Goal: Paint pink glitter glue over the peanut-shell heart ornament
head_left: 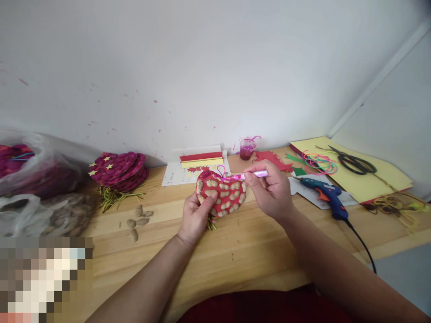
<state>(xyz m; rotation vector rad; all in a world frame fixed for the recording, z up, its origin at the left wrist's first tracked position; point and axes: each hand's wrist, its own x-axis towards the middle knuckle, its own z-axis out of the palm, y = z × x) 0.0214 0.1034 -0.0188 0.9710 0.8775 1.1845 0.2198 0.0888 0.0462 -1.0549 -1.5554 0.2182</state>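
In my left hand (pixel 195 214) is a red heart-shaped craft piece (pixel 226 207) covered with rows of peanuts. My left thumb presses on its front. The peanuts along its upper left edge are coated in magenta, while the others are bare tan. A pink loop of string stands up from its top notch, and green strands hang below. My right hand (pixel 273 190) pinches a paintbrush (pixel 258 174) with a pale handle stained pink. Its tip meets the top of the craft piece, close to the notch.
Behind stands a plastic cup (pixel 247 150) of magenta paint. At left are stacked magenta peanut pieces (pixel 117 170), loose peanuts (pixel 134 223) and plastic bags (pixel 43 179). At right lie a blue glue gun (pixel 328 193) with its cord, scissors (pixel 358 162), strings (pixel 321 163) and yellow paper (pixel 384 177).
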